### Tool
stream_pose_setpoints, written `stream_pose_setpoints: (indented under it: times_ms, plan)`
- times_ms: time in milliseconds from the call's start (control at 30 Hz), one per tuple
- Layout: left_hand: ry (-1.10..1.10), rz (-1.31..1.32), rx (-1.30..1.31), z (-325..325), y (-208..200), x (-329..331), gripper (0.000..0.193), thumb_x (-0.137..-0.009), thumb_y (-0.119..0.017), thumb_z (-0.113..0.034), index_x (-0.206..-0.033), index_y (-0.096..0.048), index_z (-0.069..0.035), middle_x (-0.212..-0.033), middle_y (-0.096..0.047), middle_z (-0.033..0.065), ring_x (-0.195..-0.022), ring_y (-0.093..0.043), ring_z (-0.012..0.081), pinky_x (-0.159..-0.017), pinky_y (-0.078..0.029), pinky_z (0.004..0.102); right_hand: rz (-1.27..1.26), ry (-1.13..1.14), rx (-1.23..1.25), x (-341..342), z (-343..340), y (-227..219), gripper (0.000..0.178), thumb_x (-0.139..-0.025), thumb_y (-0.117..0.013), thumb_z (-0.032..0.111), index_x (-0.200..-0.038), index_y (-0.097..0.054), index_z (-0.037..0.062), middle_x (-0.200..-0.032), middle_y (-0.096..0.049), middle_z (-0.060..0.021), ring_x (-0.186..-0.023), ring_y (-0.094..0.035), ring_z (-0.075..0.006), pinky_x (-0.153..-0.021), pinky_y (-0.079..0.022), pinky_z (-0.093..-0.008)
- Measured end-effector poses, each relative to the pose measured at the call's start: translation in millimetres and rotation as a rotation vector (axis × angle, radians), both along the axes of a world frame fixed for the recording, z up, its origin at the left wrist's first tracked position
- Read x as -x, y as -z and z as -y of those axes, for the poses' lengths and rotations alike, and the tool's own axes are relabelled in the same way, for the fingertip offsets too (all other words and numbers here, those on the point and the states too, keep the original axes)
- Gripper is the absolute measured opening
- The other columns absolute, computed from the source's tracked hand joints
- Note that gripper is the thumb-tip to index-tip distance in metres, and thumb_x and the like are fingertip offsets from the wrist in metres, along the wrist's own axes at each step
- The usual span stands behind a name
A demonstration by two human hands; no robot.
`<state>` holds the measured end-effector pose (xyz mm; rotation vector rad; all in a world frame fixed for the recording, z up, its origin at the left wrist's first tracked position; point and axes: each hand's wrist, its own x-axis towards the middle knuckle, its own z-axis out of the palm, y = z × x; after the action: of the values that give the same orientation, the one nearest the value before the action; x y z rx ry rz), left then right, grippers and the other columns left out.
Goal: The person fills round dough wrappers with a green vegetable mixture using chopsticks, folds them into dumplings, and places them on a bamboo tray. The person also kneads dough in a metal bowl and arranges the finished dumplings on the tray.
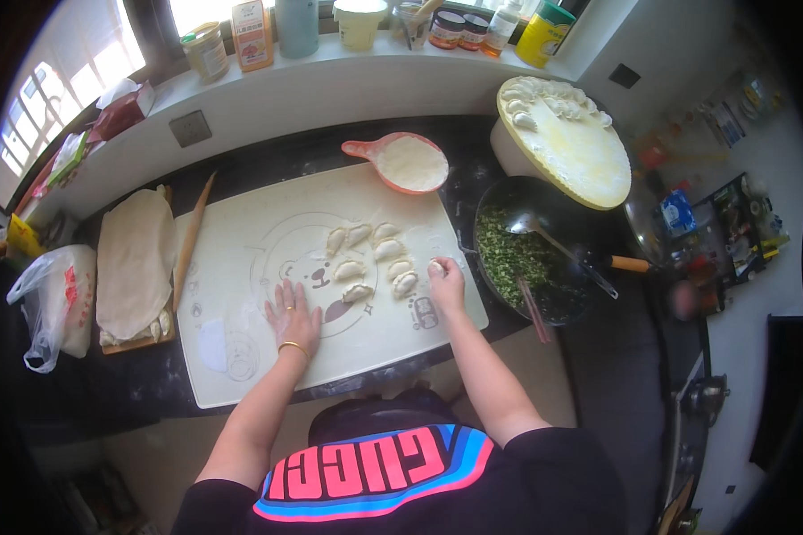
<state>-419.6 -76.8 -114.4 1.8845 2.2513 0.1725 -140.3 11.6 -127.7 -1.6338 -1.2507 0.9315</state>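
Nearest the person, the left hand, with a gold bangle at the wrist, lies flat and open with fingers spread on the pale rectangular pastry mat, which covers most of the dark countertop. Towards the mat's right edge, the right hand has its fingers closed around a small white dumpling; most of that dumpling is hidden by the fingertips, so its shape is hard to make out. Just left of it, near the mat's middle, lies a cluster of folded white dumplings in two loose rows. Off the mat's left edge, a wooden rolling pin lies aslant beside a sheet of rolled dough that hides most of the board under it. At the mat's far edge stands an orange scoop of white flour. Right of the mat, a dark pan of chopped green filling holds a spoon, and beyond it a round pale tray carries more dumplings, blurred by the lens.
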Motion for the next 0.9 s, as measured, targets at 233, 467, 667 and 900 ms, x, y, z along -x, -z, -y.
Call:
stream_pose_setpoints:
  times_ms: [233,467,667,900]
  plan:
    - [-0.017,0.029,0.001,3.0,-9.7,-5.0,0.062,-0.084,-0.047,-0.034,-0.135,-0.027,-0.005,-0.145,-0.014,0.0139,-0.135,-0.008,0.0288,-0.106,-0.003,0.0503,-1.267,-0.243,0.478,-35.8,21.5,-97.4,0.020,-0.089,-0.050,0.014,-0.107,-0.046,0.0074,-0.096,-0.056,-0.0116,-0.088,-0.056,-0.0226,-0.070,-0.046,-0.0322]
    - [-0.013,0.022,-0.036,3.1,-9.9,-17.8,0.062,-0.083,-0.050,-0.032,-0.134,-0.030,-0.004,-0.145,-0.016,0.0142,-0.134,-0.011,0.0290,-0.107,-0.004,0.0490,-0.805,-0.348,0.594,-53.6,21.9,-127.5,0.022,-0.082,-0.059,0.006,-0.103,-0.050,0.0080,-0.089,-0.059,-0.0069,-0.083,-0.059,-0.0163,-0.069,-0.050,-0.0327]
    - [-0.036,0.012,-0.039,-2.4,-22.3,-37.9,0.061,-0.082,-0.051,-0.029,-0.133,-0.031,-0.004,-0.144,-0.018,0.0144,-0.134,-0.013,0.0289,-0.107,-0.005,0.0481,-0.858,-0.427,0.148,-140.5,-59.4,-207.0,0.025,-0.079,-0.057,-0.003,-0.103,-0.051,0.0006,-0.092,-0.058,-0.0122,-0.082,-0.060,-0.0213,-0.068,-0.053,-0.0336]
    - [-0.042,-0.002,-0.075,-25.3,-27.8,-62.3,0.060,-0.079,-0.053,-0.026,-0.131,-0.034,-0.002,-0.143,-0.021,0.0148,-0.133,-0.015,0.0292,-0.107,-0.007,0.0475,-0.086,0.103,-0.198,-269.9,-243.7,-207.8,0.026,-0.074,-0.060,0.001,-0.099,-0.056,-0.0010,-0.082,-0.061,-0.0123,-0.074,-0.060,-0.0189,-0.064,-0.049,-0.0285]
